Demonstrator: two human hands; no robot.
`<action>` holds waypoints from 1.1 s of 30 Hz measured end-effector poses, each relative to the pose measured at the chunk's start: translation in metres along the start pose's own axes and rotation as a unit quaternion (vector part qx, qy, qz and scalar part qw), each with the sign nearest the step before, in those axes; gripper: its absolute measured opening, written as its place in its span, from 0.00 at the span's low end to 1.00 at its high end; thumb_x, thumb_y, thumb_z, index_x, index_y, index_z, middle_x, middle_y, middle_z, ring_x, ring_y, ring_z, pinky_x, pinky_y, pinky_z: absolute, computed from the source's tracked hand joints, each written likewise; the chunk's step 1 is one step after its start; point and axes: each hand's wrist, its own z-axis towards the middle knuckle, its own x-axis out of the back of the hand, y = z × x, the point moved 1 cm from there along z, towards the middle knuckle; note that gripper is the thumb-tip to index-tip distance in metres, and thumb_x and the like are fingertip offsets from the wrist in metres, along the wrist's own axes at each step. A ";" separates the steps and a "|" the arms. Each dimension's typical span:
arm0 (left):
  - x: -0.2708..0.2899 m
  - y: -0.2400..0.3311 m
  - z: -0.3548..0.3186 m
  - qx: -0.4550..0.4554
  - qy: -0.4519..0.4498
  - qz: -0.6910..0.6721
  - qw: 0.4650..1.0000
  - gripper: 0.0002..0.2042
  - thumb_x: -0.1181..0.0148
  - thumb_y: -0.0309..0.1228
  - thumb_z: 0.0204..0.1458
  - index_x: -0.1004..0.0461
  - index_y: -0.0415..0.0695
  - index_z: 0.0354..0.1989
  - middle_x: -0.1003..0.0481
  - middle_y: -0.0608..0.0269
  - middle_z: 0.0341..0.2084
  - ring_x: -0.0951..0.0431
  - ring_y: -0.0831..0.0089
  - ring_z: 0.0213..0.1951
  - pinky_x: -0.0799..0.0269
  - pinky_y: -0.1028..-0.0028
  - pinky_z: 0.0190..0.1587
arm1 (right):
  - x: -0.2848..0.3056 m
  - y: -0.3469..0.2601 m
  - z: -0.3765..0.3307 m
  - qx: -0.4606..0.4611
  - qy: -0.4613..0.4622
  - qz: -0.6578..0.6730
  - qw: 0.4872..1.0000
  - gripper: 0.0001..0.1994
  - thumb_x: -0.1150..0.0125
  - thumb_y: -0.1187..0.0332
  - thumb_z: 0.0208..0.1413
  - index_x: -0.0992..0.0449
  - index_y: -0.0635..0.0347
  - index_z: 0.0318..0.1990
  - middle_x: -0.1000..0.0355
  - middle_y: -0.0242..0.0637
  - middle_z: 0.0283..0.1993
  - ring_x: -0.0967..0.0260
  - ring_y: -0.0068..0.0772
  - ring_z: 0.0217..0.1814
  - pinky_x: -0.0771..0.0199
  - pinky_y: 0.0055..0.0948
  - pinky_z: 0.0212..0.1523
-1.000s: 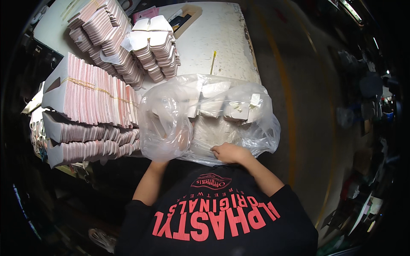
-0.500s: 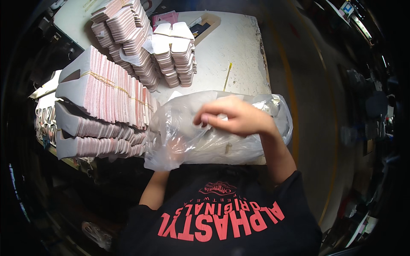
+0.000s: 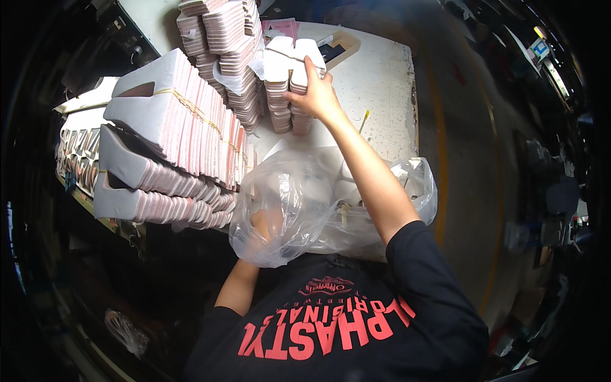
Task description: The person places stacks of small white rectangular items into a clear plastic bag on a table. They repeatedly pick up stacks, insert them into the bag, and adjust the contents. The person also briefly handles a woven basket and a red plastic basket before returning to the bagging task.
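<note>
A clear plastic bag lies along the near table edge, with pale pieces in its right part. My left hand shows dimly through the bag's left end; the plastic blurs its fingers. My right hand reaches across the bag to a two-column stack of white-topped, layered pads. Its fingers are spread against the right column, the index finger stretched up to the top and the thumb near the gap between the columns.
Tall stacks of similar pads stand behind on the left. Nearer left, long grey-faced pad bundles lie on their sides, bound with yellow bands. An open box, a pink sheet and a yellow strip lie on the white table.
My right hand has moved from above the bag forward to the two-column pad stack. The bag's left part has puffed up and its middle has opened over the pale pieces.
</note>
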 end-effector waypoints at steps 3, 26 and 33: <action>0.039 0.027 -0.015 0.027 0.002 -0.120 0.992 0.33 0.40 0.38 0.67 0.45 0.41 0.77 0.27 0.44 0.62 0.23 0.49 0.61 0.27 0.48 0.66 | -0.021 0.005 -0.014 0.051 0.098 0.056 0.992 0.45 0.24 0.56 0.56 0.41 0.52 0.79 0.40 0.87 0.67 0.32 0.80 0.68 0.22 0.53 0.63; 0.101 0.131 0.013 -0.190 0.073 -0.609 0.767 0.39 0.40 0.51 0.65 0.42 0.32 0.74 0.45 0.30 0.76 0.42 0.41 0.76 0.48 0.44 0.78 | 0.027 0.086 -0.318 -0.271 -0.158 0.699 0.643 0.32 0.42 0.53 0.73 0.39 0.58 0.77 0.32 0.44 0.72 0.27 0.42 0.68 0.21 0.43 0.64; 0.096 0.154 0.019 -0.142 0.124 -0.603 0.775 0.35 0.49 0.42 0.71 0.45 0.23 0.73 0.43 0.23 0.73 0.39 0.38 0.74 0.46 0.46 0.79 | -0.059 0.089 -0.326 -0.376 -0.469 0.646 0.470 0.38 0.67 0.36 0.75 0.32 0.65 0.69 0.18 0.50 0.51 0.14 0.36 0.42 0.07 0.35 0.40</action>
